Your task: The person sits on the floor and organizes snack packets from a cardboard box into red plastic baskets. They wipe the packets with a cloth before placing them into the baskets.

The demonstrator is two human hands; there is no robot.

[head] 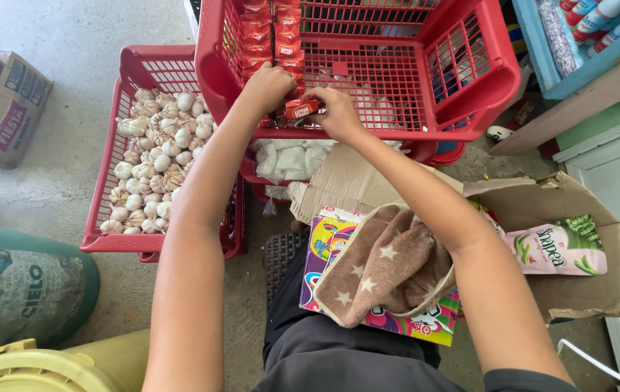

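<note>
My left hand (268,87) reaches over the front rim of a red plastic basket (484,80) and rests closed against two upright rows of small red packets (270,33). My right hand (339,112) pinches one small red packet (300,109) at the basket's front rim, right beside my left hand. Both forearms stretch forward from my lap, where a brown star-patterned cloth (389,261) lies on a colourful box (426,323).
A lower red crate (110,181) full of garlic bulbs (154,163) stands at the left. White bags (288,160) lie under the basket. An open carton (578,290) with a pink packet (556,250) stands at right, cardboard boxes (5,101) at far left, and a yellow lid (27,366) at bottom left.
</note>
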